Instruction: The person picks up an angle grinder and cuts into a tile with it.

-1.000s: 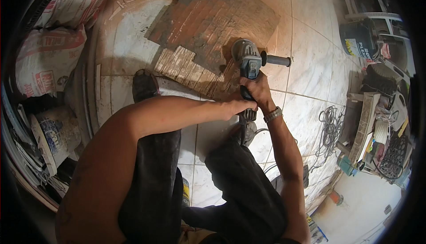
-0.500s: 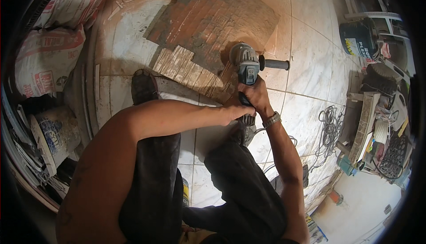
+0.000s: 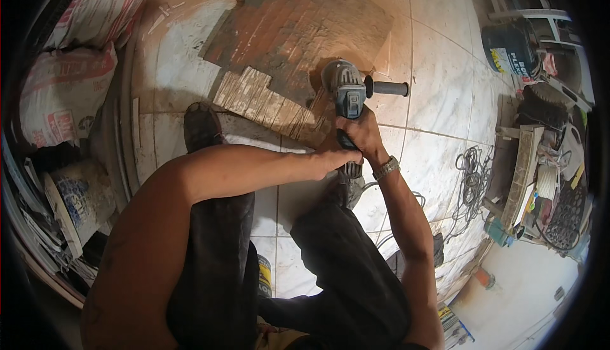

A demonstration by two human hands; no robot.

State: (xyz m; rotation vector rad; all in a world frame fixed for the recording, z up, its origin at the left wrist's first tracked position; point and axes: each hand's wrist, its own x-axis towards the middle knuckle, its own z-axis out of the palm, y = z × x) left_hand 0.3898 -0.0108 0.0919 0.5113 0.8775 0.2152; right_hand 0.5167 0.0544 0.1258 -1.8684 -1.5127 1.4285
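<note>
An angle grinder point(image 3: 350, 99) with a dark grey body and a round guard is held by both my hands. My right hand point(image 3: 365, 135) is wrapped round its body just behind the switch. My left hand point(image 3: 335, 161) grips the rear of the body, below the right one. The black side handle point(image 3: 389, 88) sticks out to the right, with no hand on it. The guard end rests over the right part of a flat slab point(image 3: 289, 32), coated grey and reddish-brown, with a pale ribbed strip point(image 3: 260, 102) along its near edge. The guard hides the disc.
Dusty floor tiles point(image 3: 445, 89) surround the slab. A coiled cable point(image 3: 470, 175) lies to the right. Paper sacks point(image 3: 63, 96) and a dirty bucket point(image 3: 86, 197) stand at the left. A dark bucket point(image 3: 508, 48) and a cluttered shelf point(image 3: 524, 178) line the right. My shoe point(image 3: 202, 124) is near the slab.
The whole view has shifted slightly, so things sit a little further left. Both hands keep their grip, and the grinder stays at almost the same spot on the slab.
</note>
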